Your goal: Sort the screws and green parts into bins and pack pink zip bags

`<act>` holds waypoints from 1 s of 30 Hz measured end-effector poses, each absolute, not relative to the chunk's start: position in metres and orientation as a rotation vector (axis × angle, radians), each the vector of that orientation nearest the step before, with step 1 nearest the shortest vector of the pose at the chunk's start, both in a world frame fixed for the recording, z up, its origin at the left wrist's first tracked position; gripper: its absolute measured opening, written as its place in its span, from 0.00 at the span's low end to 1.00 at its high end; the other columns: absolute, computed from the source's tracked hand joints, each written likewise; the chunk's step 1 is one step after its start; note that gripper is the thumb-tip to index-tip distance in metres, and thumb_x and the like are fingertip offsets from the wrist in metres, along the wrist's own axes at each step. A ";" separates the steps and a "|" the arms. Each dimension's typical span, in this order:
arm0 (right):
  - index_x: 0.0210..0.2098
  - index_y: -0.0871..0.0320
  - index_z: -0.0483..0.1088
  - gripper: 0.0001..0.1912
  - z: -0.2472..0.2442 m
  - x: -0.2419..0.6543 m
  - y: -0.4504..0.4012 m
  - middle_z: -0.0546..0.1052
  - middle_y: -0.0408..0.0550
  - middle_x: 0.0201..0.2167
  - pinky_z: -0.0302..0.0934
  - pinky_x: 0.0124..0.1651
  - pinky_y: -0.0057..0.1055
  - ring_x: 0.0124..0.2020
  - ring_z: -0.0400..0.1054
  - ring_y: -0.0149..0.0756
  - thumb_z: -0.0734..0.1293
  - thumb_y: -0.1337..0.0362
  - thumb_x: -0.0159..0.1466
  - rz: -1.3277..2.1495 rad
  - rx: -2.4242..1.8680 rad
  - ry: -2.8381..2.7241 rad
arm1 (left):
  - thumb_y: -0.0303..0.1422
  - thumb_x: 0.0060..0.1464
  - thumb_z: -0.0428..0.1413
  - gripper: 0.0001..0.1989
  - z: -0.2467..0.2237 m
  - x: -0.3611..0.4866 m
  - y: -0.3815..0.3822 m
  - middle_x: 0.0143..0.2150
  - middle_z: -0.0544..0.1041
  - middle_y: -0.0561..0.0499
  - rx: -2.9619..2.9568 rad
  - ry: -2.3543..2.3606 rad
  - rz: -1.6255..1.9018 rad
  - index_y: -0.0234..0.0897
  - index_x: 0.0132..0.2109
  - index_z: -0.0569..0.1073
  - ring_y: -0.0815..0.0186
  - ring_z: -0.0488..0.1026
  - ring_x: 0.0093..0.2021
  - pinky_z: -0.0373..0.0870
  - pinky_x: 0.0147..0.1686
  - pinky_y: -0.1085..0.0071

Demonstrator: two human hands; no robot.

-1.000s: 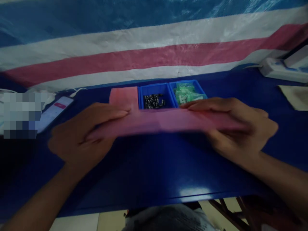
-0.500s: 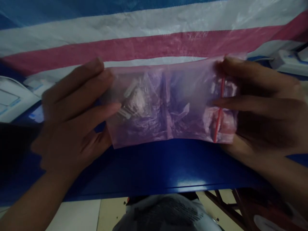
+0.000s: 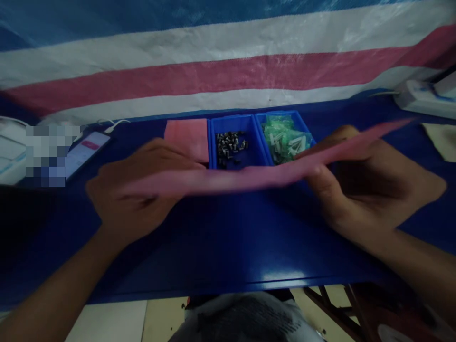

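Observation:
A pink plastic bag (image 3: 228, 180) is stretched between my two hands above the blue table, seen nearly edge-on and blurred. My left hand (image 3: 146, 190) is closed on its left end. At the right, the thumb and fingers of my right hand (image 3: 359, 175) pinch the bag, whose end sticks out past them. Behind the bag stand a blue bin with small dark metal parts (image 3: 230, 145) and another with green-tinted packets (image 3: 285, 137). A stack of pink bags (image 3: 187, 137) lies left of the bins. The bag's contents cannot be made out.
At the left, a phone (image 3: 87, 149) with a white cable lies beside white boxes (image 3: 12, 156). A white power strip (image 3: 423, 99) is at the right back. A striped sheet (image 3: 228, 71) hangs behind the blue table (image 3: 228, 247). A dark stool frame shows below.
The pink bag has tipped from facing me to nearly edge-on, and my hands have turned with it. The bins and the pink stack behind have come into view.

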State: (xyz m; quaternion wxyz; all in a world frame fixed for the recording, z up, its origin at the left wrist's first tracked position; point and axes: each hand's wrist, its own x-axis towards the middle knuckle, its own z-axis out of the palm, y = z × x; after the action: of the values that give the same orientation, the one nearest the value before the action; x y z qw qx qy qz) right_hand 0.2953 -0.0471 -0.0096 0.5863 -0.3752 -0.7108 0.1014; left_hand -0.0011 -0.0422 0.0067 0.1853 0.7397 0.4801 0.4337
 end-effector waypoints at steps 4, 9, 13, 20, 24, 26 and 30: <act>0.34 0.52 0.80 0.08 -0.014 0.294 -0.043 0.80 0.36 0.25 0.67 0.27 0.26 0.23 0.72 0.28 0.77 0.72 0.66 0.398 -0.858 -1.515 | 0.47 0.64 0.70 0.09 0.006 0.008 -0.042 0.30 0.84 0.57 1.820 1.189 1.271 0.50 0.43 0.88 0.66 0.79 0.24 0.79 0.25 0.69; 0.43 0.48 0.86 0.21 -0.012 0.299 -0.040 0.88 0.43 0.46 0.80 0.52 0.36 0.46 0.85 0.35 0.62 0.51 0.82 0.924 -0.674 -1.539 | 0.47 0.61 0.72 0.11 0.004 0.015 -0.041 0.34 0.85 0.56 1.541 1.111 1.177 0.49 0.44 0.87 0.65 0.80 0.24 0.82 0.27 0.67; 0.46 0.49 0.87 0.13 -0.007 0.295 -0.044 0.85 0.47 0.60 0.79 0.64 0.41 0.59 0.82 0.40 0.69 0.55 0.79 0.935 -0.667 -1.804 | 0.56 0.61 0.69 0.20 0.002 0.018 -0.047 0.40 0.87 0.50 1.595 1.161 1.061 0.45 0.44 0.86 0.57 0.85 0.36 0.85 0.34 0.64; 0.62 0.51 0.80 0.21 -0.015 0.284 -0.052 0.88 0.45 0.46 0.82 0.43 0.27 0.39 0.85 0.32 0.72 0.74 0.72 0.704 -0.722 -1.930 | 0.58 0.57 0.72 0.38 0.007 0.020 -0.052 0.58 0.85 0.47 1.743 1.192 1.152 0.52 0.69 0.75 0.52 0.87 0.51 0.90 0.41 0.63; 0.64 0.54 0.77 0.22 -0.016 0.282 -0.049 0.87 0.48 0.48 0.80 0.43 0.27 0.43 0.84 0.31 0.67 0.75 0.74 0.741 -0.651 -1.926 | 0.47 0.59 0.73 0.34 0.011 0.000 -0.031 0.61 0.84 0.52 1.848 1.493 1.500 0.52 0.69 0.75 0.55 0.85 0.55 0.89 0.54 0.61; 0.59 0.55 0.79 0.18 -0.017 0.283 -0.046 0.86 0.47 0.44 0.79 0.41 0.26 0.40 0.82 0.30 0.67 0.75 0.75 0.682 -0.655 -1.918 | 0.49 0.61 0.71 0.32 0.008 -0.012 -0.017 0.56 0.86 0.53 1.909 1.585 1.513 0.52 0.69 0.76 0.56 0.86 0.52 0.88 0.54 0.60; 0.53 0.59 0.80 0.13 -0.020 0.286 -0.043 0.84 0.46 0.39 0.76 0.38 0.25 0.34 0.80 0.28 0.67 0.75 0.75 0.623 -0.657 -1.942 | 0.53 0.69 0.62 0.25 -0.002 -0.035 0.005 0.70 0.78 0.45 2.479 1.721 1.285 0.49 0.66 0.80 0.47 0.76 0.68 0.78 0.69 0.44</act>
State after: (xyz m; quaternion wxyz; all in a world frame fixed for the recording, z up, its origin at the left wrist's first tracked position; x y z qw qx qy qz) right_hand 0.2864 -0.0427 -0.0202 0.4787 -0.2693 -0.7957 0.2551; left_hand -0.0351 0.0050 -0.0017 -0.0693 0.7540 0.5234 0.3908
